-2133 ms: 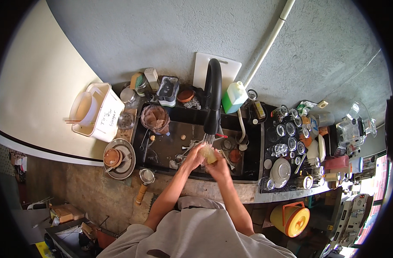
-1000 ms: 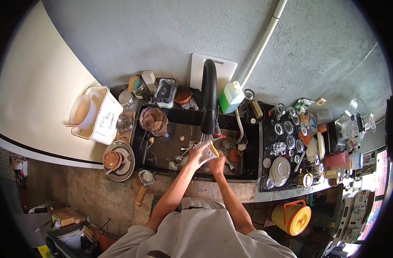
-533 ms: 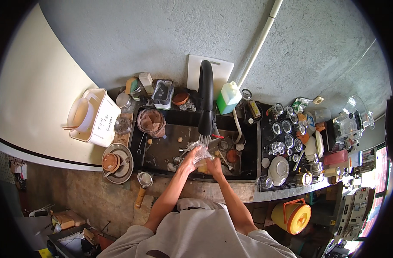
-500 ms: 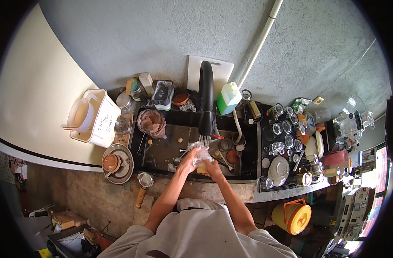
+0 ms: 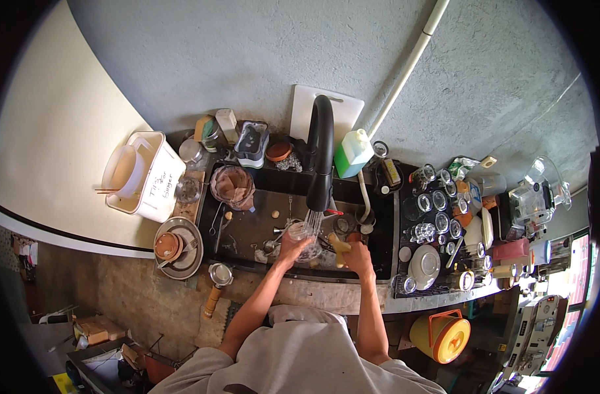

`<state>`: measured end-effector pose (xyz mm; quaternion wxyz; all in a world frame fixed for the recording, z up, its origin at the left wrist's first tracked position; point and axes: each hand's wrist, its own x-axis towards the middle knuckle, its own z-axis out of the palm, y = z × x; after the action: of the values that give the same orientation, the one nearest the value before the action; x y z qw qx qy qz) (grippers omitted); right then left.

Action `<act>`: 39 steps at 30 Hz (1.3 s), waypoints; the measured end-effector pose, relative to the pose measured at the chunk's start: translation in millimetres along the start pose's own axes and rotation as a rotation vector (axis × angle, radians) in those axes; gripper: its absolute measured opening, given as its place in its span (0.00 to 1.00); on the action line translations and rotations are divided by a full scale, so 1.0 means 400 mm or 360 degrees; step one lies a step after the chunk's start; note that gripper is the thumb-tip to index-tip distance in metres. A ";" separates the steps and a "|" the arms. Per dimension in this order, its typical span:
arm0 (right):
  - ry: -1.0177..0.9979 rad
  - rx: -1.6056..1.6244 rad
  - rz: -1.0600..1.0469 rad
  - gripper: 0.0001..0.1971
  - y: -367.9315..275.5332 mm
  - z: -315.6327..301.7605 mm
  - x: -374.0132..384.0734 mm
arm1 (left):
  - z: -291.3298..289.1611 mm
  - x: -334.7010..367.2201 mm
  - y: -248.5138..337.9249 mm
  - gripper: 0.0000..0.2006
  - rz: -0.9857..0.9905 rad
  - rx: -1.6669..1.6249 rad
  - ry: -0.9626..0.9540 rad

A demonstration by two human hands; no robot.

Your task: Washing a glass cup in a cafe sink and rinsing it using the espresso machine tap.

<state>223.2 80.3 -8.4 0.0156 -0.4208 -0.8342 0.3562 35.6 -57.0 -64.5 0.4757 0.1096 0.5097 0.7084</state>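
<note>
My left hand [image 5: 292, 251] is closed around a clear glass [image 5: 301, 233], tilted under the spray of the black faucet [image 5: 321, 151]. Closed too, my right hand [image 5: 359, 258] grips a soft yellow sponge [image 5: 339, 247], a hand's width right of the glass. Both hands are over the near part of the dark sink [image 5: 257, 261]. Small metal utensils and other dishes lie in its basin below them, partly hidden by my hands and the water. A reddish-brown dish beside my right hand is mostly covered.
A lined bin [image 5: 233, 187] stands at the sink's left corner. Behind, beside the faucet, is a jug of green liquid [image 5: 354, 154]. Many washed glasses and a plate [image 5: 425, 268] crowd the right rack. Stacked plates [image 5: 195, 266] and a portafilter [image 5: 220, 276] sit left.
My hands, together at the glass before, have come apart. The right moved right with the sponge, while the left keeps the glass under the water. The view shifted slightly.
</note>
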 end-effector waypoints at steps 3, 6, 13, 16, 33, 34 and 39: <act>0.0159 -0.0108 -0.0066 0.15 -0.092 0.026 -0.010 | 0.012 -0.005 0.018 0.23 0.0384 0.0816 0.0068; 0.0708 0.0059 -0.0551 0.17 -0.245 0.158 -0.022 | -0.007 0.013 -0.051 0.28 0.0772 0.1423 -0.0032; 0.0371 -0.0179 -0.0232 0.19 -0.081 0.261 0.195 | 0.025 -0.050 0.021 0.26 0.0990 0.2057 0.0011; 0.0394 -0.0411 -0.0459 0.20 -0.126 0.326 0.185 | -0.009 -0.026 -0.008 0.30 0.0967 0.2166 0.0085; -0.0042 0.0357 -0.0414 0.13 0.105 0.296 0.369 | 0.060 -0.083 0.067 0.36 0.0818 0.1641 -0.0041; -0.0083 0.0351 -0.0434 0.13 0.053 0.281 0.333 | 0.049 -0.072 0.066 0.38 0.0607 0.1813 -0.0077; 0.0368 -0.0357 -0.0508 0.20 -0.020 0.301 0.206 | 0.047 -0.054 0.072 0.32 0.0766 0.1813 -0.0153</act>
<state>125.2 65.8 -115.9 0.1206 -0.3205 -0.9172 0.2037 42.8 -63.3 -25.2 0.1918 0.4899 0.7468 0.4067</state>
